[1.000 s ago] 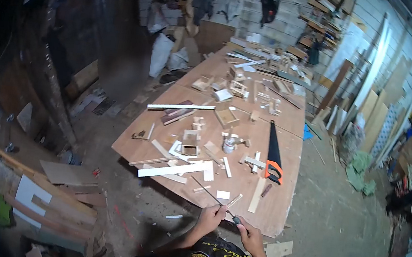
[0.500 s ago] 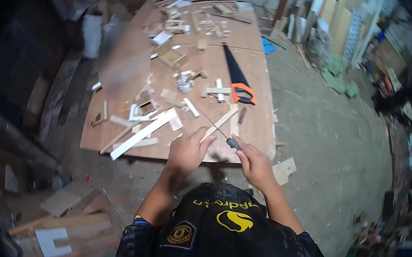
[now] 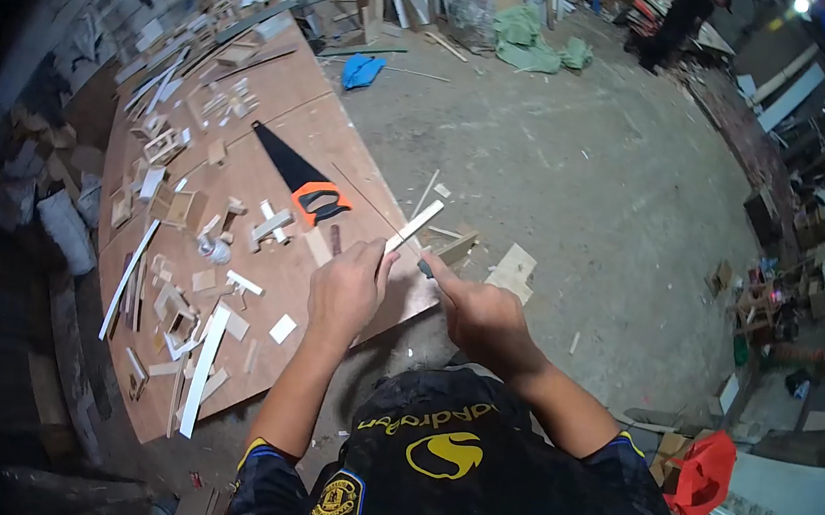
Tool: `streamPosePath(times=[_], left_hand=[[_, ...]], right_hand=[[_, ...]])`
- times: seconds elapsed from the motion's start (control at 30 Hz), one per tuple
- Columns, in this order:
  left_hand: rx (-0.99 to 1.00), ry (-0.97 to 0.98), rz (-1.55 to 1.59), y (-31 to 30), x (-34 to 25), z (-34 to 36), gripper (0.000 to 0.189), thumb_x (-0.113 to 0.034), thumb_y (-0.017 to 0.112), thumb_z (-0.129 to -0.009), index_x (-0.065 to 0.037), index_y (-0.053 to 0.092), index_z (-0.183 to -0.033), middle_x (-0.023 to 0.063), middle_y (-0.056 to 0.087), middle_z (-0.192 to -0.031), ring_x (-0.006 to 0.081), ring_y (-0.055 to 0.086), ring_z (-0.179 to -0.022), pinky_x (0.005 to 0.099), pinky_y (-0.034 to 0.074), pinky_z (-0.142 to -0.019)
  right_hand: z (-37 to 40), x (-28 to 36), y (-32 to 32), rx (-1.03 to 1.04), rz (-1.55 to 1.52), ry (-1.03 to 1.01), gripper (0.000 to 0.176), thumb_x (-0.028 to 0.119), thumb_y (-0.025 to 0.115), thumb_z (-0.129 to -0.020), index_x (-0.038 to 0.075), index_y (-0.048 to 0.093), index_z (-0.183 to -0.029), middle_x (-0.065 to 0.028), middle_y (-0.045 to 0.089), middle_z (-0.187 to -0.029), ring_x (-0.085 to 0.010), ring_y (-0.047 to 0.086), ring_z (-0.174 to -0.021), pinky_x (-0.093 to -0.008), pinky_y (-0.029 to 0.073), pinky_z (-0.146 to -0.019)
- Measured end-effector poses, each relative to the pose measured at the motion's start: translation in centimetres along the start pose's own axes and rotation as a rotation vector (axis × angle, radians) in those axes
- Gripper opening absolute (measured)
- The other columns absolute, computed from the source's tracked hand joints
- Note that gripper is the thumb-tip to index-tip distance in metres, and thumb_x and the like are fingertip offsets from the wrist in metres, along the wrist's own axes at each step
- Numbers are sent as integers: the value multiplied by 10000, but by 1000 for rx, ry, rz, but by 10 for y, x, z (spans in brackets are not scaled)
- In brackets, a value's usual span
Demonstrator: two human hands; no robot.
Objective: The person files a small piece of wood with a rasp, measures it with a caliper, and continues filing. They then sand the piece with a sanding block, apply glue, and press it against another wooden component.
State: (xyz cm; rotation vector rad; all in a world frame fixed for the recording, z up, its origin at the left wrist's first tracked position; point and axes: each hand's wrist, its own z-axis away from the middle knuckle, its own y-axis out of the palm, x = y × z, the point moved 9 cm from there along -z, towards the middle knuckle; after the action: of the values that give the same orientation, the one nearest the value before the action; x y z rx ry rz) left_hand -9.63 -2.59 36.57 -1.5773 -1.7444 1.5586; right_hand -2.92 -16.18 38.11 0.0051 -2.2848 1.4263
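Grey floor [image 3: 592,176] lies beyond the left hand [image 3: 344,291], gripping a pale wooden strip [image 3: 420,222], probably light, stiff, best held near its lower end; the right hand [image 3: 488,324] clasps a dark-handled tool [image 3: 425,269].

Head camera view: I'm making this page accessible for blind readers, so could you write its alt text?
A person's left hand holds a pale wooden strip and their right hand a thin, dark-handled tool, by the edge of a wooden table. On the table lie an orange-handled saw and scattered wood pieces.
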Motion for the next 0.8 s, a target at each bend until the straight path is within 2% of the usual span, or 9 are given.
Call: streamPosePath(times=[0.03, 0.1, 0.3, 0.37, 0.43, 0.57, 0.67, 0.73, 0.8], left_hand=[[9, 7, 3, 9, -9, -10, 220, -279, 596, -886, -64, 628, -917, 134, 600, -742, 332, 598, -653, 413, 462, -551], [0, 72, -39, 22, -27, -27, 197, -251, 591, -882, -58, 625, -903, 132, 610, -743, 316, 620, -644, 408, 489, -564], [159, -3, 11, 101, -37, -61, 270, -303, 594, -883, -34, 592, -860, 169, 619, -741, 363, 612, -665, 442, 475, -577], [214, -51, 49, 143, -26, -54, 299, -323, 606, -877, -26, 574, -857, 179, 621, -736, 375, 605, -670, 445, 466, -577], [410, -148, 51, 199, -13, -36, 319, -365, 579, -879, -51, 532, -910, 198, 629, -730, 396, 621, -686, 501, 470, -591], [532, -204, 58, 261, -8, 11, 367, -426, 594, -855, -82, 510, -947, 190, 629, -720, 395, 625, -694, 498, 473, -602], [579, -251, 98, 291, -8, 24, 368, -442, 558, -882, -82, 549, -954, 177, 637, -741, 389, 625, -718, 482, 473, -613], [497, -221, 128, 295, -5, 20, 338, -421, 530, -903, -88, 560, -953, 176, 641, -751, 385, 627, -733, 482, 477, -622], [455, -142, 126, 304, -4, 14, 319, -390, 513, -914, -74, 552, -909, 154, 622, -833, 365, 626, -733, 478, 486, -628]], right_hand=[[-3, -10, -10, -1, 1, 12, 456, 81, 500, -853, 159, 517, -1302, -105, 582, -614, -299, 584, -515, -410, 468, -475], [-9, -40, -8, 218, 48, 176, 507, 84, 553, -789, 113, 507, -1292, -100, 594, -600, -279, 609, -518, -398, 479, -461], [-9, -114, 0, 230, -14, 238, 415, 156, 493, -879, 130, 511, -1292, -160, 637, -678, -343, 620, -578, -446, 479, -515], [-2, -143, 26, 335, 80, 280, 392, 175, 473, -886, 131, 524, -1272, -183, 626, -665, -349, 632, -612, -460, 480, -529], [13, -163, 50, 396, 65, 297, 364, 189, 464, -887, 131, 551, -1236, -197, 626, -671, -362, 639, -642, -482, 483, -554], [56, -198, 98, 486, 16, 325, 321, 183, 463, -879, 117, 582, -1170, -190, 639, -716, -369, 644, -674, -495, 494, -593], [79, -209, 116, 496, 19, 362, 302, 170, 479, -855, 100, 582, -1130, -177, 654, -745, -356, 657, -700, -481, 504, -604], [76, -211, 127, 498, 17, 350, 301, 162, 491, -836, 91, 576, -1116, -169, 663, -759, -342, 668, -715, -466, 510, -605], [77, -220, 137, 510, 5, 442, 278, 162, 505, -833, 90, 579, -1091, -166, 657, -751, -354, 654, -735, -481, 504, -619]])
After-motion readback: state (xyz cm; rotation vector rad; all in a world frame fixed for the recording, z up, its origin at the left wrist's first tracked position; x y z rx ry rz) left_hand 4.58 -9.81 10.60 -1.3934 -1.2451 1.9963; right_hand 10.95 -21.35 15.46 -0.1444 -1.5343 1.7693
